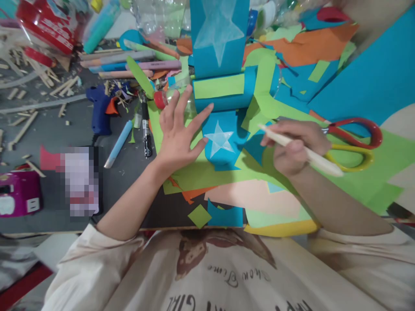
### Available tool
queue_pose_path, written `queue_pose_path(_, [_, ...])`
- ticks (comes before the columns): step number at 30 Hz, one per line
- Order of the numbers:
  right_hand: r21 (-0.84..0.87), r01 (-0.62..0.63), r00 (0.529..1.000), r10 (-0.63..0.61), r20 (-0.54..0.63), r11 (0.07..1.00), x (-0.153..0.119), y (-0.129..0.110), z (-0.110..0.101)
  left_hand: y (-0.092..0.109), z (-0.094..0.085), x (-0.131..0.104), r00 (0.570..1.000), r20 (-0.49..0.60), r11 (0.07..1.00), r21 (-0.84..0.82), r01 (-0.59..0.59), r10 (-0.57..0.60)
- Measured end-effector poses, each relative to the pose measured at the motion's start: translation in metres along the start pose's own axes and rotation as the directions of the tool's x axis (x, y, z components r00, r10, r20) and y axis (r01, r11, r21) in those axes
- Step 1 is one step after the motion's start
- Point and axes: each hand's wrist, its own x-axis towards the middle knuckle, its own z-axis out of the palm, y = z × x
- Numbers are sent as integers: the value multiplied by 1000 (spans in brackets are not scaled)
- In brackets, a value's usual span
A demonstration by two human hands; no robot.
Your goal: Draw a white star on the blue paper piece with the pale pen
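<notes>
My left hand lies with spread fingers on green paper, its index fingertip by the lower edge of a plastic bottle wrapped in blue paper. A light green strip runs across that wrap. Just right of my left thumb, a blue piece bears a whitish star. My right hand holds a pale marker, its thin end pointing up and left. Red-and-yellow-handled scissors lie beside that hand, their blades hidden. Beyond the bottle is a larger blue sheet with a star.
On the left lie a blue glue gun, a black pen, a light blue marker, a phone and a purple box. Wooden stick pieces, markers and plastic bottles fill the back left. Paper scraps cover the right.
</notes>
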Motion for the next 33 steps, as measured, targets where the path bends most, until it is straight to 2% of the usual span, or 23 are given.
queue_pose_path(1, [9, 67, 992, -66, -112, 998, 1, -1, 1, -1, 1, 0, 1000, -15, 1000, 1, -11, 11])
queue_pose_path(2, [-2, 80, 977, -79, -198, 997, 3, 0, 1, -1, 1, 0, 999, -34, 1000, 7, -22, 22])
queue_pose_path(5, [-67, -30, 968, 13, -251, 997, 16, 8, -2, -1, 2, 0, 991, -126, 998, 50, -46, 52])
queue_pose_path(6, [-75, -36, 971, 17, -240, 997, 21, 13, -5, 0, 2, 0, 985, -161, 997, 65, -49, 59])
queue_pose_path(8, [-52, -16, 998, 13, -59, 999, 28, 27, -9, 1, 0, 0, 975, -211, 996, 78, -47, 63])
queue_pose_path(9, [-40, 23, 999, -24, -26, 999, 31, 33, -10, 2, 0, 0, 973, -223, 996, 71, -44, 59])
queue_pose_path(11, [-62, 30, 997, -25, 80, 998, 32, 42, -11, 2, -1, 0, 974, -221, 999, 36, -36, 43])
queue_pose_path(13, [-78, 40, 992, -30, 126, 996, 31, 44, -9, 1, 0, 0, 978, -203, 999, 9, -33, 34])
queue_pose_path(19, [-111, 108, 992, -99, 84, 988, 25, 37, -5, 1, 3, 2, 979, -195, 998, 43, -50, 57])
queue_pose_path(23, [-112, 108, 989, -96, 110, 988, 20, 37, -3, 7, 1, 1, 981, -186, 995, 99, -32, 50])
queue_pose_path(29, [-101, 152, 985, -142, 98, 983, 6, 22, 5, 22, -5, -6, 997, -79, 980, 200, 1, 16])
queue_pose_path(31, [-114, 171, 978, -155, 137, 979, 0, 12, 9, 23, -5, -8, 999, -48, 980, 199, -11, 21])
queue_pose_path(33, [-116, 261, 951, -234, 201, 958, -6, 3, 13, 21, -3, -9, 999, -32, 984, 177, -28, 35])
